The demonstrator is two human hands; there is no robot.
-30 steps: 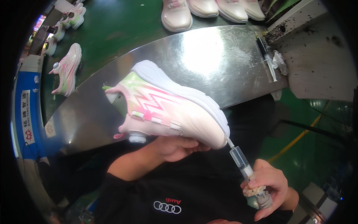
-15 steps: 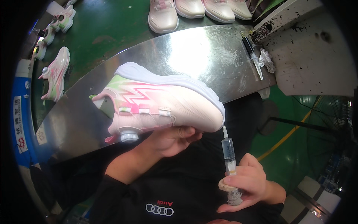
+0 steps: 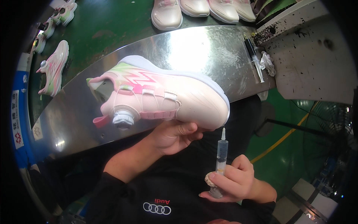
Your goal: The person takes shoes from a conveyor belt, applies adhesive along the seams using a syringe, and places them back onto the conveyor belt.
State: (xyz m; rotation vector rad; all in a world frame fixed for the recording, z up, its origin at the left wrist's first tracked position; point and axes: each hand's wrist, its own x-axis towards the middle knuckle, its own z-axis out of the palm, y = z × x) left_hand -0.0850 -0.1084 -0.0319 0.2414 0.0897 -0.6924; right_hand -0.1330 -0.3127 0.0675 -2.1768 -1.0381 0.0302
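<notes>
The person wears a black top (image 3: 186, 203) at six o'clock, marked with four linked pale rings (image 3: 157, 208) and, toward one o'clock from them, small red lettering (image 3: 163, 201). The black left sleeve (image 3: 110, 186), at seven o'clock, and right sleeve (image 3: 261, 211), at five, leave forearms (image 3: 136, 158) and hands (image 3: 237, 180) bare.

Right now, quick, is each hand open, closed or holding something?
Left hand: holding the pink-and-white shoe.
Right hand: closed around the syringe.
</notes>
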